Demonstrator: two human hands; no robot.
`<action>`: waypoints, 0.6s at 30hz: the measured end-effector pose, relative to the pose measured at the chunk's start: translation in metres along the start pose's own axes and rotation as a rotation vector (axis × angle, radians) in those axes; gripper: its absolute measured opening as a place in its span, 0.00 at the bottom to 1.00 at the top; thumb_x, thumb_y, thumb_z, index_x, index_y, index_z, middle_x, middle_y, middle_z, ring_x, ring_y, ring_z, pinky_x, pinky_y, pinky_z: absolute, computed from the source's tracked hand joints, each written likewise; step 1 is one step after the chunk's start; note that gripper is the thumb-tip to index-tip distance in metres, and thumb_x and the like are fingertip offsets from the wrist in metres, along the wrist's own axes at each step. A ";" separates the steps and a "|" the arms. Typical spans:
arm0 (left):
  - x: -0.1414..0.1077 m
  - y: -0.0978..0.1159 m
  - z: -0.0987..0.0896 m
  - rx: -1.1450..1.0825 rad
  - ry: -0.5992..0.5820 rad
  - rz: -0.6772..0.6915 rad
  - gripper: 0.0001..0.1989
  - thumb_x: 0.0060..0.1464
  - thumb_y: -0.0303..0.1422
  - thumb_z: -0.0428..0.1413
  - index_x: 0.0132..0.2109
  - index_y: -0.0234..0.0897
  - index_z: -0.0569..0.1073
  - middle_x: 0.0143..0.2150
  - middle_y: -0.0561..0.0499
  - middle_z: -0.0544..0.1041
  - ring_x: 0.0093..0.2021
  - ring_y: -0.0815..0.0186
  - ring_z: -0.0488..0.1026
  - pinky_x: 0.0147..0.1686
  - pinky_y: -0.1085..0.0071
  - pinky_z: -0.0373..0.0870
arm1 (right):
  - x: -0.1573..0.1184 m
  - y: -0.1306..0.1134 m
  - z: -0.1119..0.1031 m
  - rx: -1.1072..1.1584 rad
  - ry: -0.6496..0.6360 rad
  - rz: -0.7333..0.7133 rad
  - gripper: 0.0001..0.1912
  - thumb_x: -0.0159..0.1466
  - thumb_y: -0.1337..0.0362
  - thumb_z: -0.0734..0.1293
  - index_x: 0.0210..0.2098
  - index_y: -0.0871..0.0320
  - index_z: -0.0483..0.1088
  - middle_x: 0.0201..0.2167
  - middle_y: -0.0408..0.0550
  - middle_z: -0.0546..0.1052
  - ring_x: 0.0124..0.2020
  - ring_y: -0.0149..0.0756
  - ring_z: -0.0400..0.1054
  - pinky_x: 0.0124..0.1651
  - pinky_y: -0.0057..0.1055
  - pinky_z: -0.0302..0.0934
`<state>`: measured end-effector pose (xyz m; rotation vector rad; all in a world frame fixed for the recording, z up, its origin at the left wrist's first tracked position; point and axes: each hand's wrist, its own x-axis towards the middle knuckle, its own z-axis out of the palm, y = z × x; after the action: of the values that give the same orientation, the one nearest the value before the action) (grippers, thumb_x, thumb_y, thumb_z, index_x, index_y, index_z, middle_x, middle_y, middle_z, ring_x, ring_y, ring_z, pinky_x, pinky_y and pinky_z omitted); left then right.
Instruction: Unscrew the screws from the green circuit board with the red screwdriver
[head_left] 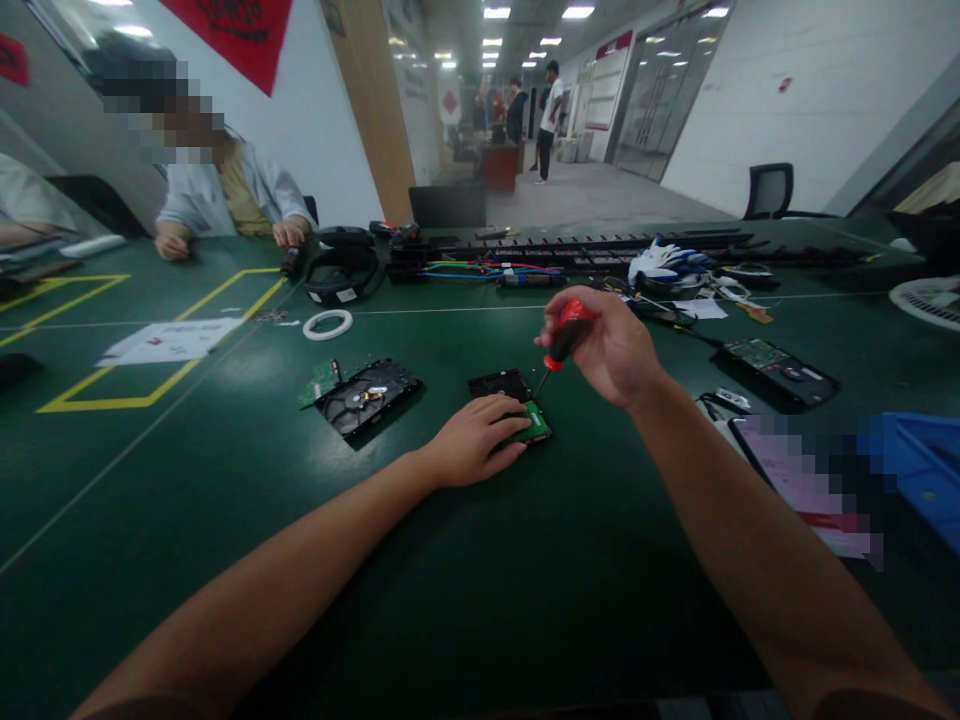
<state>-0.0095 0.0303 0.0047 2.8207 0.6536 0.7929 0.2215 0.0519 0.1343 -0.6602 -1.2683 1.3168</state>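
Observation:
In front of me on the green table lies a hard drive (537,428) with a green circuit board facing up. My left hand (480,438) is closed on its left part, fingers across the top and thumb at the near edge, hiding much of it. My right hand (611,345) grips a red and black screwdriver (568,335) by its handle. The screwdriver slants downward, and its shaft ends at the drive just beyond my left fingers. Whether the tip sits in a screw is too small to tell.
To the left lies an opened hard drive (367,398) beside a loose circuit board (322,385). Another drive (780,372) is at the right, near a blue bin (922,470). A white ring (328,325), cables and gloves (664,265) lie farther back. A person (232,190) sits across the table.

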 end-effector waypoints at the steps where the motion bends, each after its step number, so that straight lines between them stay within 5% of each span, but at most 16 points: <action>1: 0.000 0.000 0.000 0.003 -0.001 -0.001 0.19 0.74 0.40 0.54 0.65 0.38 0.75 0.66 0.38 0.76 0.68 0.49 0.73 0.69 0.44 0.71 | 0.001 0.001 -0.001 -0.001 0.004 0.002 0.19 0.67 0.44 0.69 0.35 0.52 0.76 0.30 0.44 0.76 0.32 0.37 0.73 0.46 0.40 0.74; 9: 0.000 -0.001 0.000 0.010 0.004 0.012 0.19 0.74 0.39 0.54 0.65 0.36 0.75 0.66 0.38 0.76 0.67 0.49 0.74 0.69 0.45 0.71 | 0.002 0.002 -0.005 -0.073 0.049 -0.030 0.13 0.66 0.51 0.71 0.41 0.53 0.79 0.33 0.44 0.77 0.36 0.37 0.74 0.43 0.35 0.71; 18: 0.000 -0.001 0.002 0.015 0.019 0.017 0.19 0.74 0.39 0.54 0.64 0.35 0.75 0.65 0.37 0.77 0.67 0.49 0.74 0.68 0.45 0.71 | 0.002 0.004 -0.005 -0.008 0.057 -0.057 0.10 0.64 0.55 0.72 0.33 0.55 0.76 0.32 0.43 0.77 0.34 0.35 0.76 0.43 0.35 0.71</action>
<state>-0.0091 0.0307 0.0032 2.8389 0.6421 0.8216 0.2242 0.0559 0.1304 -0.6580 -1.2383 1.2384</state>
